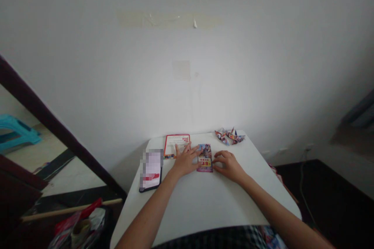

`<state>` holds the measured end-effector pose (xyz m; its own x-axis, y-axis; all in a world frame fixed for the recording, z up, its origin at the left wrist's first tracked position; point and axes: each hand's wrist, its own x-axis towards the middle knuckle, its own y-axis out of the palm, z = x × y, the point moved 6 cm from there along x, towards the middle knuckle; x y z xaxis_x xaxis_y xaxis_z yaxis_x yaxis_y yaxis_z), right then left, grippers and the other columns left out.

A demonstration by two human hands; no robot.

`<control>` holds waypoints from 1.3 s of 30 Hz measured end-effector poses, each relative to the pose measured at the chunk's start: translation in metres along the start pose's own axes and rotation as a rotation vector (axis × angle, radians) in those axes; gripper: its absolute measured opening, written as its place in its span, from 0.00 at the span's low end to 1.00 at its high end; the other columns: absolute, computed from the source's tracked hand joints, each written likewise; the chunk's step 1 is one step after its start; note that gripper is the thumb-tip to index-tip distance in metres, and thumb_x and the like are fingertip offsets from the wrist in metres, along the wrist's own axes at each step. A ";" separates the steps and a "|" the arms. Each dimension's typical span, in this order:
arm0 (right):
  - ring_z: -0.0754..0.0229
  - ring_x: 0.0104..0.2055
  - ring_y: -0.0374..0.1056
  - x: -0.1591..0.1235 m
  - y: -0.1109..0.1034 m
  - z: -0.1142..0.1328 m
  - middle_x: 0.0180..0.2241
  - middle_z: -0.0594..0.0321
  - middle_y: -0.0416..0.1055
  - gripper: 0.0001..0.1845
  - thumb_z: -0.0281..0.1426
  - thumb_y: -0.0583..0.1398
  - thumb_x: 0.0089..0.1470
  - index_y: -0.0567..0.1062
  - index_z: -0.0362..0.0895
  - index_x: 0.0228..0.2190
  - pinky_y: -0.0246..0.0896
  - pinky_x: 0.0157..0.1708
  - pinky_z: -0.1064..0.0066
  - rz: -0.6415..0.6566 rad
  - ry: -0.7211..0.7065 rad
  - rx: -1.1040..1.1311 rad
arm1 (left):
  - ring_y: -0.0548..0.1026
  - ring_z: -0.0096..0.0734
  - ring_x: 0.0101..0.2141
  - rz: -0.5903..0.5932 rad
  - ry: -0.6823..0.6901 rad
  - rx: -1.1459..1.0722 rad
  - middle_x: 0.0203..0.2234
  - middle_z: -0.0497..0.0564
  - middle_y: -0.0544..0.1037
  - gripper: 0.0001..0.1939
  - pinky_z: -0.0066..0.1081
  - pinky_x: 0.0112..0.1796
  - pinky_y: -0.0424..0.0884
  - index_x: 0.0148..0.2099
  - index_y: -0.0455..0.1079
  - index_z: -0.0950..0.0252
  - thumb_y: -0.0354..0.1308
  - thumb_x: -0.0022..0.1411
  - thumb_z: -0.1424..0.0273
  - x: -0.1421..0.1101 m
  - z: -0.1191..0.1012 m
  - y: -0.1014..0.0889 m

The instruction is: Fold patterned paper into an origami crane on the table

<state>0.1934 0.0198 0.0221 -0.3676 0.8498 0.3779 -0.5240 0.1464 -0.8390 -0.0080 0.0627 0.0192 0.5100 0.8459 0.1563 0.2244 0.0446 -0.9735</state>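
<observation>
A small colourful printed leaflet [205, 158] with a yellow price panel lies upright to me on the white table. My left hand [186, 160] is spread, its fingers reaching over the leaflet's left edge and toward a red-bordered sheet [176, 144] behind it. My right hand [229, 164] rests at the leaflet's right edge, fingers bent and apart, the tips at or just beside the paper. Neither hand grips anything that I can see. Behind my right hand sit folded paper shapes [230, 136] made of similar printed paper.
A phone [151, 171] with a pixelated screen lies at the table's left side. The white table [204, 202] stands against a wall [204, 101] with tape marks. A bin with rubbish [83, 227] is on the floor at left, near a dark-framed mirror [58, 120].
</observation>
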 end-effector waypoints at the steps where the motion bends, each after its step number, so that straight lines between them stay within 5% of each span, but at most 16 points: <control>1: 0.55 0.50 0.66 -0.001 0.000 0.002 0.46 0.61 0.72 0.10 0.37 0.63 0.54 0.79 0.54 0.40 0.56 0.54 0.59 -0.014 -0.007 -0.012 | 0.48 0.56 0.66 -0.001 0.000 0.001 0.66 0.42 0.59 0.31 0.71 0.56 0.18 0.65 0.57 0.41 0.50 0.61 0.45 -0.001 0.001 0.001; 13: 0.56 0.48 0.65 0.007 0.004 0.014 0.43 0.60 0.74 0.07 0.32 0.63 0.54 0.79 0.49 0.36 0.56 0.51 0.62 -0.033 -0.011 -0.142 | 0.47 0.58 0.66 0.010 0.004 -0.041 0.66 0.40 0.59 0.31 0.71 0.55 0.15 0.64 0.56 0.37 0.51 0.60 0.44 -0.006 0.003 0.002; 39: 0.52 0.53 0.59 0.064 0.009 -0.011 0.47 0.56 0.70 0.12 0.36 0.57 0.60 0.81 0.49 0.35 0.54 0.51 0.62 -0.104 0.211 -0.334 | 0.46 0.58 0.67 0.064 -0.018 -0.045 0.66 0.40 0.58 0.34 0.76 0.53 0.18 0.65 0.54 0.35 0.51 0.57 0.41 -0.003 0.003 0.001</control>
<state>0.1739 0.0815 0.0347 -0.1421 0.9019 0.4079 -0.2587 0.3639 -0.8948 -0.0121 0.0620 0.0177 0.5093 0.8558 0.0908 0.2295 -0.0333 -0.9727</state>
